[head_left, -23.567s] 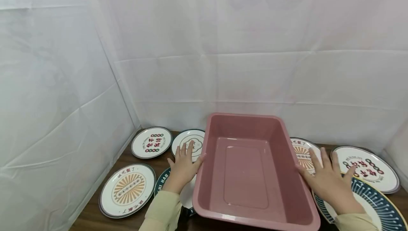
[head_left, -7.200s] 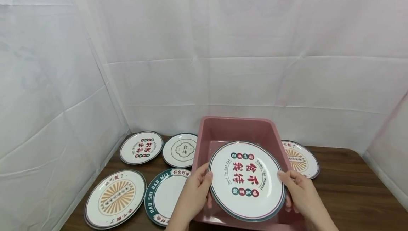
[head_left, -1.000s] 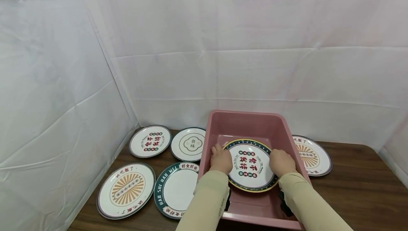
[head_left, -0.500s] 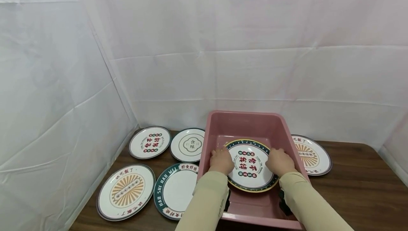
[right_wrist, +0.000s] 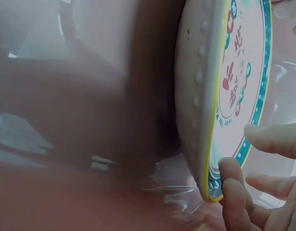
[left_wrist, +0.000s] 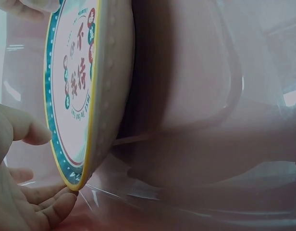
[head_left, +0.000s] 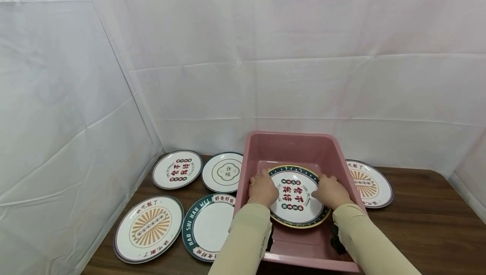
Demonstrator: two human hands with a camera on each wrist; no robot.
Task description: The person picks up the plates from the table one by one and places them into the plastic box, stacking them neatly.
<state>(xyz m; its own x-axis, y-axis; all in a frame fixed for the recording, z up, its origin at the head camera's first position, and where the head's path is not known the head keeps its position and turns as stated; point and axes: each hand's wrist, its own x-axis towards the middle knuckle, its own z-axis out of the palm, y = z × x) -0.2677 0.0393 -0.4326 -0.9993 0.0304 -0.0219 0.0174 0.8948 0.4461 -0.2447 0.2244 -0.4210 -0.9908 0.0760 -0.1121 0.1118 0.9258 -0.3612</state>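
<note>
In the head view a white plate (head_left: 292, 203) with red characters lies inside a larger yellow-rimmed plate (head_left: 294, 169) with a dotted dark green border. Both sit in a pink plastic basin (head_left: 296, 247). My left hand (head_left: 263, 188) is at the left rim; the left wrist view shows its thumb beside the edge and its other fingertips right at the rim, loosely bent. On the opposite side is my right hand (head_left: 333, 191), its fingers spread, with fingertips at the yellow edge in the right wrist view.
Left of the basin lie several plates on the brown table (head_left: 421, 224): a sunburst plate (head_left: 148, 228), a green-bordered plate (head_left: 209, 228), a red-lettered plate (head_left: 177, 169) and a smaller plate (head_left: 224, 172). Another sunburst plate (head_left: 370, 184) is partly behind the basin's right side. White cloth (head_left: 296, 89) hangs behind.
Much earlier the basin held nothing; later both hands held the red-lettered plate over it. Now it lies on the yellow-rimmed plate inside. Over the last second the fingers have loosened, the right hand shifting slightly inward.
</note>
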